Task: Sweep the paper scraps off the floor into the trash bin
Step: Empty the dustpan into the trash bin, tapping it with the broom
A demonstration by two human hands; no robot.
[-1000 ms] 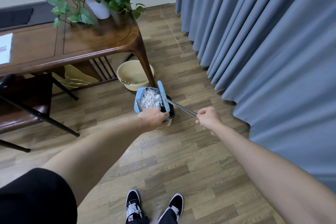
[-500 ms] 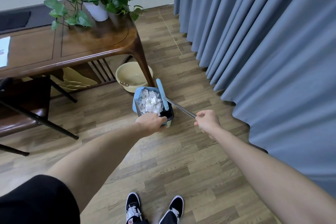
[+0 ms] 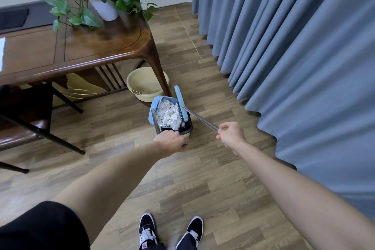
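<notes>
The person stands over a small dark trash bin (image 3: 187,128) on the wood floor (image 3: 203,178), just beside the leg of the wooden table (image 3: 81,50). The left hand (image 3: 171,141) is closed around the metal handle (image 3: 155,121) of a blue dustpan (image 3: 155,105), which sits tipped over the bin directly beyond the knuckles. A heap of white paper scraps (image 3: 169,115) lies in the pan, its near edge spilling toward the bin's mouth; the pan's long axis runs away from that hand toward the table.

The right hand (image 3: 231,135) pinches the end of a slim metal broom pole (image 3: 199,119) between thumb and fingers. From that grip the pole slants away and to the left, ending at the pale blue broom head (image 3: 180,101), which stands along the pan's right edge, lengthwise away from the person.

Beyond the pan a cream basin (image 3: 146,85) rests under the table. Grey curtains (image 3: 294,57) hang to the right of the right hand.
</notes>
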